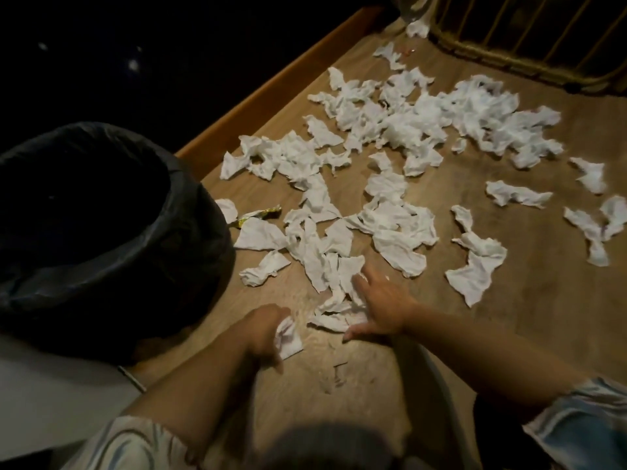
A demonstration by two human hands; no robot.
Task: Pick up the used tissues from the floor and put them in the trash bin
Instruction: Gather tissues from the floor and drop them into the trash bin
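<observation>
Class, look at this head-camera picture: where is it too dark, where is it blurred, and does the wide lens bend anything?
Head view: dim light; the upper left is near black, and the trash bin shows little inside. The tissues glare white, losing detail. Both the left hand and right hand look soft with blur. The wooden edge bows slightly.

Bare forearms, short pale blue-and-white patterned sleeves [583, 425].
</observation>
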